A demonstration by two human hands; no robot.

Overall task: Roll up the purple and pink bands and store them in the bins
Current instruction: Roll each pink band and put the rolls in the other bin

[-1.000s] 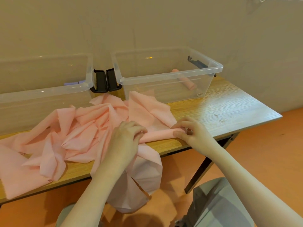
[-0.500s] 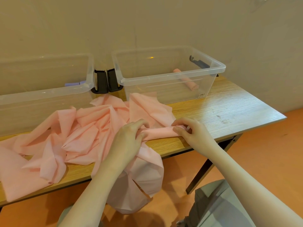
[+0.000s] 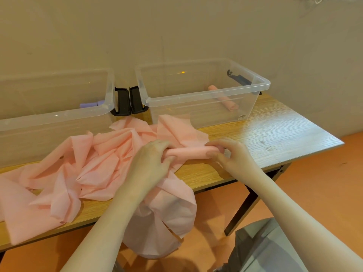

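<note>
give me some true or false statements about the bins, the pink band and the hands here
1. Both hands grip the rolled end of the pink band, left hand and right hand. True.
2. The right bin holds a rolled pink band. True.
3. The left bin holds a rolled green band. False: the roll seen in it, the purple band, is purple.
4. The whole pink band lies on the table. False: part of it hangs over the front edge.
5. The two bins are stacked. False: they stand side by side, black latches between them.
</note>
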